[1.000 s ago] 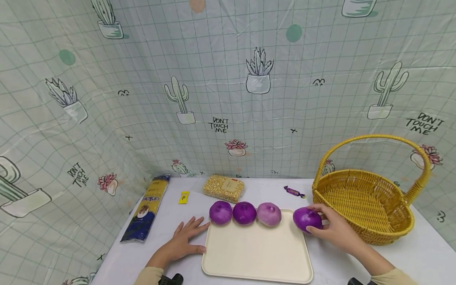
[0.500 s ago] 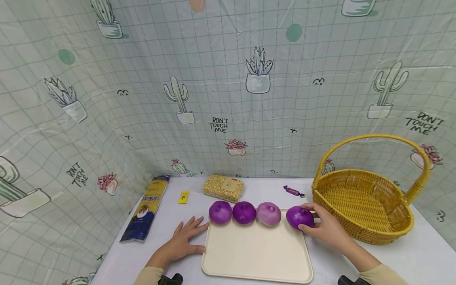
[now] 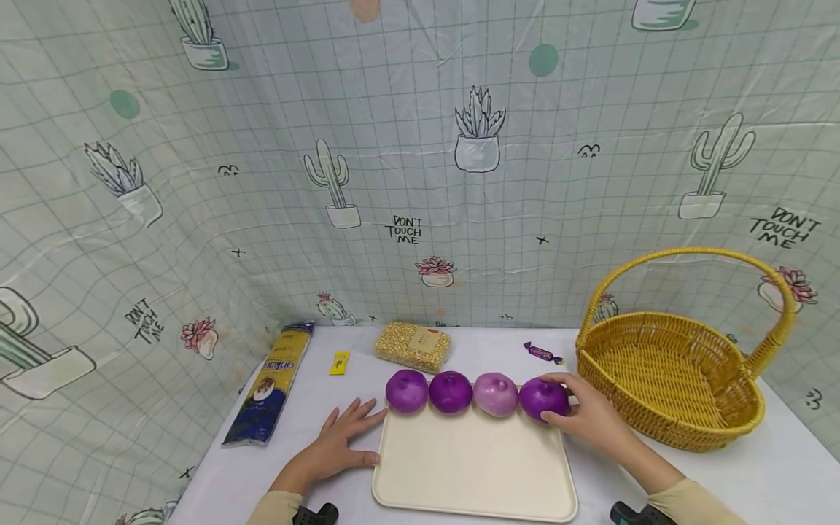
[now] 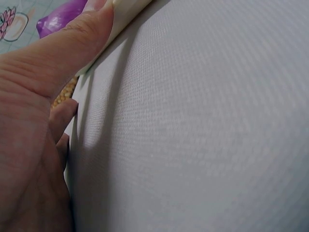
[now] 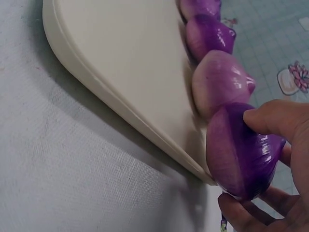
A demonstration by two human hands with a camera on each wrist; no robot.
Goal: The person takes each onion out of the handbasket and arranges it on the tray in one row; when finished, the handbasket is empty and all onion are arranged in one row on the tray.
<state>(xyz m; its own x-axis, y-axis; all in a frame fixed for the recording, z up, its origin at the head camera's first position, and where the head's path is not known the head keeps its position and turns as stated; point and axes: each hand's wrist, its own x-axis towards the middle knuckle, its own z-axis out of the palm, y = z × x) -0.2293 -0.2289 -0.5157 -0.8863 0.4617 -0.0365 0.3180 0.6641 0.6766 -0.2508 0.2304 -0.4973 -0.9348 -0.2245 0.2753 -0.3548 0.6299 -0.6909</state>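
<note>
My right hand [image 3: 585, 414] grips a dark purple onion [image 3: 542, 399] at the far right corner of a cream tray [image 3: 472, 467]. In the right wrist view the thumb lies on top of this onion [image 5: 244, 154] and the fingers are curled under its outer side. To its left, in a row along the tray's far edge, stand a pale purple onion [image 3: 496, 395], a deep purple onion [image 3: 450, 392] and another purple onion [image 3: 407, 391]. My left hand [image 3: 335, 446] rests with spread fingers at the tray's left edge, its thumb touching the rim.
A yellow wicker basket [image 3: 669, 423] with a tall handle stands to the right. Behind the onions lie a bag of corn kernels [image 3: 412, 347] and a purple wrapped candy [image 3: 542, 354]. At left are a small yellow packet [image 3: 338, 363] and a long blue-and-gold packet [image 3: 270, 386].
My right hand has moved left with the dark purple onion, from the tray's right corner up against or close beside the pale onion. The left hand has stayed still.
</note>
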